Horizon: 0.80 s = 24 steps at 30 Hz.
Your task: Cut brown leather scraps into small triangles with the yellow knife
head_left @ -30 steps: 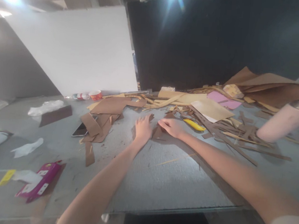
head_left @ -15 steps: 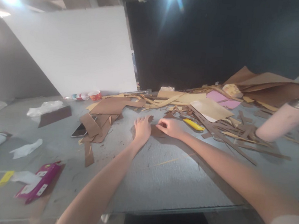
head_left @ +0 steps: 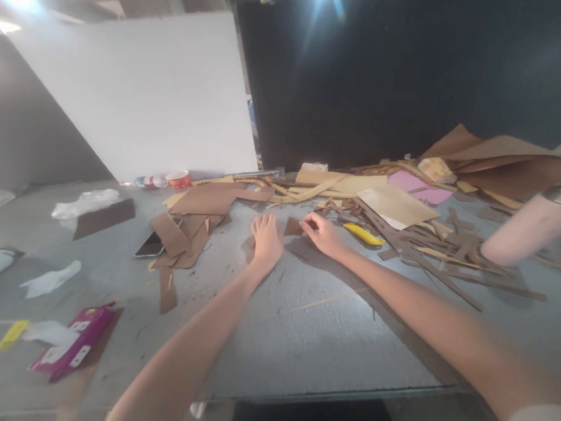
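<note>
My right hand (head_left: 324, 234) pinches the edge of a small brown sheet piece (head_left: 293, 226) between thumb and fingers. The piece could be leather or card; I cannot tell which. To its left, my left hand (head_left: 266, 241) lies palm down on the table with the fingers stretched forward. Some brown material (head_left: 249, 250) shows at the left edge of that hand, mostly hidden beneath it. A yellow-handled cutter (head_left: 363, 234) lies just right of my right hand.
Brown strips (head_left: 435, 252) and tan sheets (head_left: 395, 205) cover the right and back. At left, brown offcuts (head_left: 194, 229) partly cover a phone (head_left: 151, 246). A pink tumbler (head_left: 532, 225) leans at right. A magenta tissue pack (head_left: 76, 343) lies front left.
The small brown piece has come up from lying low between my hands and now shows farther forward. My right hand has shifted slightly right; my left hand stays in nearly the same place.
</note>
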Motion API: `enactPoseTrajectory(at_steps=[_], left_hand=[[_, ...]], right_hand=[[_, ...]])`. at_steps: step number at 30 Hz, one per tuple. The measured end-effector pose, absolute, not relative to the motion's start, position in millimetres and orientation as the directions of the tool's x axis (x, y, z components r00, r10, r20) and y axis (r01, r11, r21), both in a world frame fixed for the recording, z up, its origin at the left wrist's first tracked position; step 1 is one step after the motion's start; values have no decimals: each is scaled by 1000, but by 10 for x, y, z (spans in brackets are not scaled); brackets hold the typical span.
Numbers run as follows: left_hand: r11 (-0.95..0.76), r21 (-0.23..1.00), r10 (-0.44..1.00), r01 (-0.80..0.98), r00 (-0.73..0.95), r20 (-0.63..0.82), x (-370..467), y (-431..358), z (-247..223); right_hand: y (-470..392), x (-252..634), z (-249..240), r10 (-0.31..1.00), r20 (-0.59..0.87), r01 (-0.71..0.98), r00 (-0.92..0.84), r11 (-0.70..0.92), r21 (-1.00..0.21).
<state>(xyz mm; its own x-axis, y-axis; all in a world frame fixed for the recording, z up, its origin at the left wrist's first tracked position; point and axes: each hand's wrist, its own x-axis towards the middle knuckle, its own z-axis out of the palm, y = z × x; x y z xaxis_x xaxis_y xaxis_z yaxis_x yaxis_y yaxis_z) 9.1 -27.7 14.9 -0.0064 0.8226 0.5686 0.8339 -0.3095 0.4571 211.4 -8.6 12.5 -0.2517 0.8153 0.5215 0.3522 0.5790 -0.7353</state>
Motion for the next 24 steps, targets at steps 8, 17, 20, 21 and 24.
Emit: enactPoseTrajectory(at_steps=[8,17,20,21,24], left_hand=[[-556,606,808,569,198,555,112,-246,130],[-516,759,856,397,219,468,72,-169,89],[-442,851,896,283,178,406,47,-121,68],[-422,868,905,261,172,388,41,-108,60],[-404,889,913,218,157,376,29,-76,38]], right_hand=[[-18,2130,81,810,518,356,-274,586,-728],[-7,2126,48,815,530,341,-236,580,-740],[-37,2137,68,800,544,298,-252,599,-743],[-46,2142,77,797,541,297,-268,602,-741],[-61,2155,98,798,513,321,-316,599,-734]])
